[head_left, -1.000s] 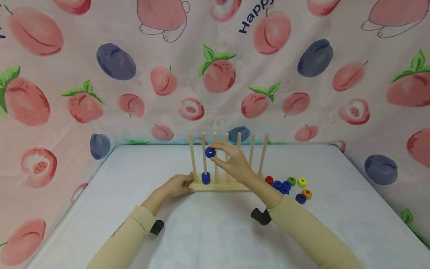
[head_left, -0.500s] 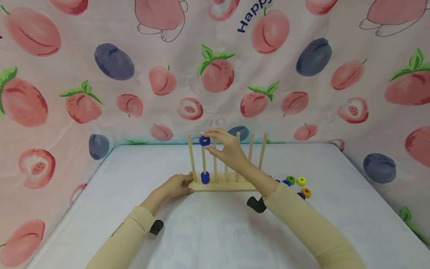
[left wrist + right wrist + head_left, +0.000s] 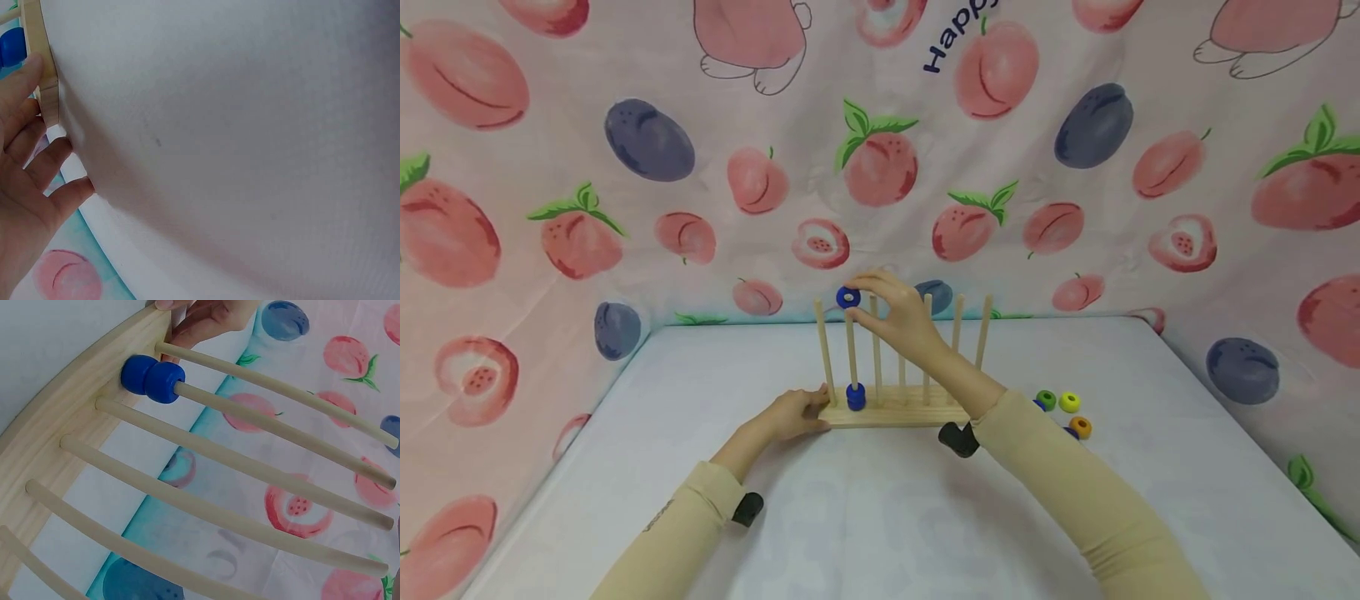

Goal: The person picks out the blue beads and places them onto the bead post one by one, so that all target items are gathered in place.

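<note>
In the head view my right hand (image 3: 898, 318) pinches a blue bead (image 3: 842, 297) between thumb and fingertips, its hole facing the camera. The bead is at the top of the second peg from the left; whether the peg's tip is inside the hole I cannot tell. Two blue beads (image 3: 856, 397) sit stacked at the foot of that peg. My left hand (image 3: 790, 414) grips the left end of the wooden peg rack (image 3: 887, 417), thumb in front. The left wrist view shows the thumb against the base (image 3: 47, 62). Stacked beads (image 3: 164, 382) appear in the right wrist view, the held one does not.
Right of the rack, loose beads lie on the white table (image 3: 880, 517): green (image 3: 1047, 393), yellow (image 3: 1070, 395), orange (image 3: 1084, 421) and partly hidden blue ones. My right forearm covers part of that group. A fruit-patterned cloth (image 3: 722, 200) hangs behind.
My right hand has lifted the blue bead up and slightly left, from beside the second peg to its top. The left hand stays on the rack's end.
</note>
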Motion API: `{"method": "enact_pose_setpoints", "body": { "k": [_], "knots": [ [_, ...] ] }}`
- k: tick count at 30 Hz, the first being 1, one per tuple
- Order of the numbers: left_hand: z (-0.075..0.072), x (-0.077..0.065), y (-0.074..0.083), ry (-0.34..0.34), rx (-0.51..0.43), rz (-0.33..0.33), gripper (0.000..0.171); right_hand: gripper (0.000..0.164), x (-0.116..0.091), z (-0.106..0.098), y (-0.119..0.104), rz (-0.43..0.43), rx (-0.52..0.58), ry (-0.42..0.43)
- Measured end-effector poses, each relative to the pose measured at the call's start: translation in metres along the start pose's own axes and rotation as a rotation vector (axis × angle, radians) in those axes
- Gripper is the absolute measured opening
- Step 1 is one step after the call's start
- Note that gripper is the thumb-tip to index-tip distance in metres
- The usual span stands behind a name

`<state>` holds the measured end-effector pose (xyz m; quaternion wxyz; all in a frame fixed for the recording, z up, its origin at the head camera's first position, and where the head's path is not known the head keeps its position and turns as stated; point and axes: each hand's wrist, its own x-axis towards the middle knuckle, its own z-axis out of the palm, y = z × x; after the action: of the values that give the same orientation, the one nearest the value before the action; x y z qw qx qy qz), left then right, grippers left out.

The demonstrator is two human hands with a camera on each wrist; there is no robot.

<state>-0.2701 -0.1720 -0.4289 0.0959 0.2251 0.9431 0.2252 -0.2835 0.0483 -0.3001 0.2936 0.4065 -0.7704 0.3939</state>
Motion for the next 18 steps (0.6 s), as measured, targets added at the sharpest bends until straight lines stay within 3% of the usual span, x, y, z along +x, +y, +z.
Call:
{"method": "enact_pose_setpoints", "body": {
  "k": [8, 18],
  "knots": [
    [0.0008, 0.0005, -0.0003, -0.004, 0.002, 0.007, 0.052, 0.034, 0.0035, 0.0013, 0.003, 0.065, 0.01, -0.016],
    [-0.0003, -0.0003, 0.0019, -0.009, -0.004, -0.006, 0.052, 0.03, 0.0098, 0.0006, 0.0072, 0.083, 0.026, -0.053]
  ]
}}
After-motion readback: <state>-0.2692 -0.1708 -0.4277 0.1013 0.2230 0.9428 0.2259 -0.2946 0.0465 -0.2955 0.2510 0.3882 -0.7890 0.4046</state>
